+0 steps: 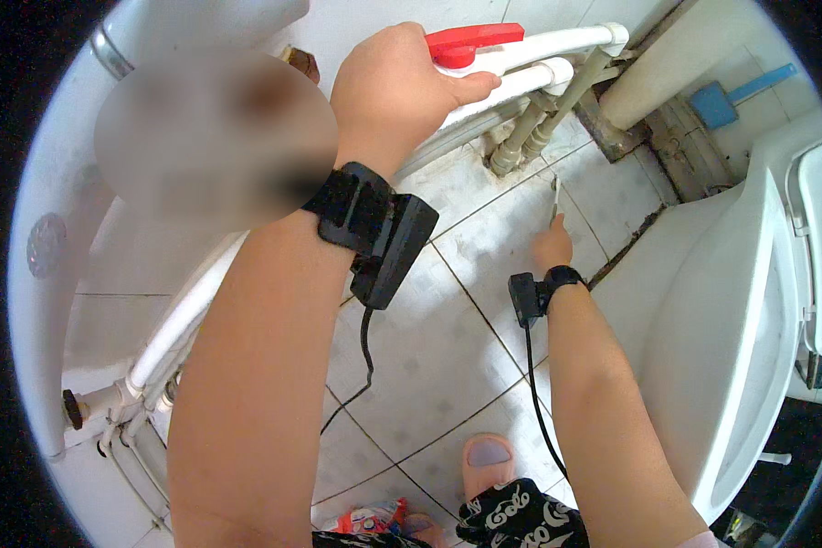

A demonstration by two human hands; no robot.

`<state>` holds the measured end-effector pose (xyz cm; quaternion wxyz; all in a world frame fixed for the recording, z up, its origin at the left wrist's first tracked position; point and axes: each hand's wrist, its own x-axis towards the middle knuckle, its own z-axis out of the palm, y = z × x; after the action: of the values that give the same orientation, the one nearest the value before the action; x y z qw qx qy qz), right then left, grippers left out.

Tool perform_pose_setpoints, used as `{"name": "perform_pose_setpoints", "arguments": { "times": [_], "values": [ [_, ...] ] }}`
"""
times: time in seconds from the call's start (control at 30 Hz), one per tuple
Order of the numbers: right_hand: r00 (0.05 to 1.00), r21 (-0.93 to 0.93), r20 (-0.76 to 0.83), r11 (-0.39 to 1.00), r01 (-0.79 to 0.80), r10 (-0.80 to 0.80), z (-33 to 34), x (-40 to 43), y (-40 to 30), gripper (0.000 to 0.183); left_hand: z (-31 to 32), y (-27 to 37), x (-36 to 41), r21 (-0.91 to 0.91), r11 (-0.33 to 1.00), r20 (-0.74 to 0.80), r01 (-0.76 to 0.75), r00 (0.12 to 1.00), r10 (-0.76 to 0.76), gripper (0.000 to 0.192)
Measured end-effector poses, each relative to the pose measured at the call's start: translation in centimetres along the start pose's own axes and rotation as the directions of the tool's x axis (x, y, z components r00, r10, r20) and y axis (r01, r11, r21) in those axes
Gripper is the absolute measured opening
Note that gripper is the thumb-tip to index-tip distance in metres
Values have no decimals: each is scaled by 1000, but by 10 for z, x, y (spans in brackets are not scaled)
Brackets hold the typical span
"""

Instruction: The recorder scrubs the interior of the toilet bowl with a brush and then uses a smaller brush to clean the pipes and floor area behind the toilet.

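My left hand (401, 96) is closed around a white plastic pipe (568, 40) by the wall, right beside the red lever handle (479, 38) of a valve. Its thumb lies along the pipe; the other fingers are mostly hidden. Lower down, my right hand (553, 245) grips a thin, pale tool (556, 194), which points away from me over the floor tiles. The tool is too small to identify. Each wrist wears a black strap with a cabled box, the left box (404, 250) and the right box (524, 298).
A white toilet or basin-like fixture (719, 308) bounds the right side. Vertical pipes (520, 140) meet the tiled floor (418, 356) near a thick drainpipe (664, 68). More white pipes (178, 329) run along the left. A colourful packet (370, 517) lies near my feet. A blurred patch covers the upper left.
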<state>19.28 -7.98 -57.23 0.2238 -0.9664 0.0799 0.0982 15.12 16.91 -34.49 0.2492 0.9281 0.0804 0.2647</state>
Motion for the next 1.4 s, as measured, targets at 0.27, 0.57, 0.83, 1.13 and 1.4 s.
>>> {"name": "perform_pose_setpoints", "arguments": {
  "times": [0.27,0.57,0.83,1.13,1.4],
  "values": [
    [992,59,122,998,21,-28,41,-65,-32,64,-26,24,-8,-128,971,159,203,970,-181,51],
    [990,109,132,993,43,-57,49,-76,-25,69,-17,32,-33,-67,987,-95,-146,986,139,75],
    [993,48,101,997,58,-62,57,-66,-6,73,-57,98,-104,-638,700,18,-322,902,431,22],
    [976,251,192,967,54,-104,75,-67,-7,69,-110,127,-157,-893,433,139,-124,838,527,18],
    [988,35,106,993,113,-116,59,-82,-26,70,-128,111,-153,-836,545,205,-64,885,418,17]
  ]
}}
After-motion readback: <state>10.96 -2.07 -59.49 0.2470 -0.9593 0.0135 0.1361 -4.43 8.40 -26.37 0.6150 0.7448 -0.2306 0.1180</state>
